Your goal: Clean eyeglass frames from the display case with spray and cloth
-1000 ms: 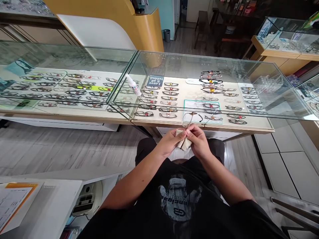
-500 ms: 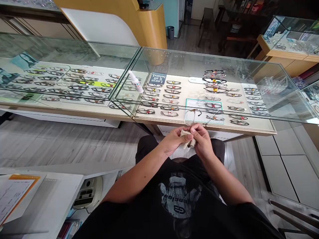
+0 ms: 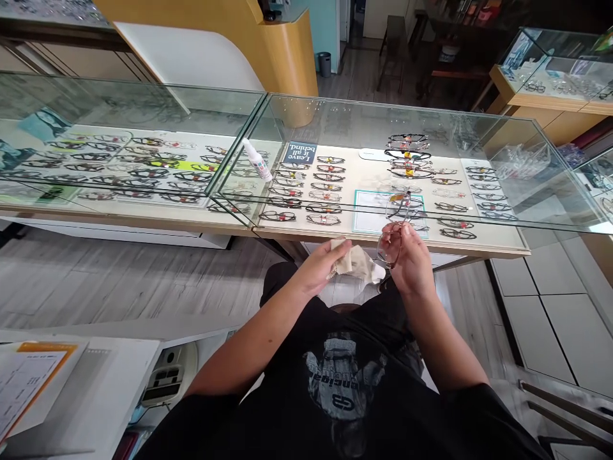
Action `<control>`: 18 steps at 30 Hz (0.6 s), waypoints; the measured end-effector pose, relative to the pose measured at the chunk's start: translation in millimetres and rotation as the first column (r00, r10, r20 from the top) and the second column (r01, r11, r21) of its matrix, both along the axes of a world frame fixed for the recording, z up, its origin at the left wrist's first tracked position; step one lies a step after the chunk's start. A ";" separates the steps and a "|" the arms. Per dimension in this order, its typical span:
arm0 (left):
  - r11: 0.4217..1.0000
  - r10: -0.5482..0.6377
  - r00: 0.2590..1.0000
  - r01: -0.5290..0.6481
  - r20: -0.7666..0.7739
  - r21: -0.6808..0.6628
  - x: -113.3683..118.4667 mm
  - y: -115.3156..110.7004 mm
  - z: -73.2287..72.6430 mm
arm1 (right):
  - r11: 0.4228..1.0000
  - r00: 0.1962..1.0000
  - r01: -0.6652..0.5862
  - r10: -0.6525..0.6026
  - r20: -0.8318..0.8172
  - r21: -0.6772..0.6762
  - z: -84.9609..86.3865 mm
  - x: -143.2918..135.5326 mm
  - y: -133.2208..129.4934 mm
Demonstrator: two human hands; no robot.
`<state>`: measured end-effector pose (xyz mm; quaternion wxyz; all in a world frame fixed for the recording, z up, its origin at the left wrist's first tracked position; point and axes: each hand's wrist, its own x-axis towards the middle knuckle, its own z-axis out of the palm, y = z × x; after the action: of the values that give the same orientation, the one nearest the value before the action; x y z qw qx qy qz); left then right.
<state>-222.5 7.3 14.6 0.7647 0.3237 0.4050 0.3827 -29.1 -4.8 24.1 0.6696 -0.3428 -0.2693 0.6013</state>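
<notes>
My left hand (image 3: 322, 267) pinches a crumpled beige cloth (image 3: 357, 263), whose loose end hangs toward the right. In my right hand (image 3: 412, 259) is a pair of thin-rimmed eyeglasses (image 3: 389, 249), gripped near the middle of the frame and turned on end. One lens sits below the fingers and the other rises above them, in front of the display case. Cloth and eyeglasses are close together, with the cloth's end near the lower lens. Both hands are over my lap, at the front edge of the glass case.
A white spray bottle (image 3: 257, 160) stands on the glass display case (image 3: 335, 105). Rows of eyeglasses (image 3: 330, 169) lie inside it around a small sign (image 3: 301, 153). At lower left is a white desk (image 3: 110, 383) with papers (image 3: 31, 383). A bin (image 3: 324, 64) stands on the floor beyond.
My hands have moved apart. The right hand has lifted the eyeglasses out of the cloth and shifted right, while the cloth stays in the left hand and hangs more open.
</notes>
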 end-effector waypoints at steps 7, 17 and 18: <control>0.986 0.155 0.985 -0.159 0.078 0.051 -23.4 39.2 26.3 | 0.998 0.997 -0.062 0.061 0.056 0.029 9.9 22.0 -8.4; 0.836 0.179 0.956 -0.024 -0.232 0.548 -55.9 184.8 63.7 | 0.975 0.953 -0.215 0.197 0.229 0.056 27.1 42.6 -25.9; 0.811 0.177 0.937 0.035 -0.302 0.584 -58.7 199.3 58.3 | 0.973 0.947 -0.225 0.205 0.249 0.053 28.3 45.0 -27.7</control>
<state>-281.2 206.6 72.9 0.5319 0.5871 0.4072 0.4545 15.9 -32.5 52.4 0.5755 -0.3550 -0.4086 0.6130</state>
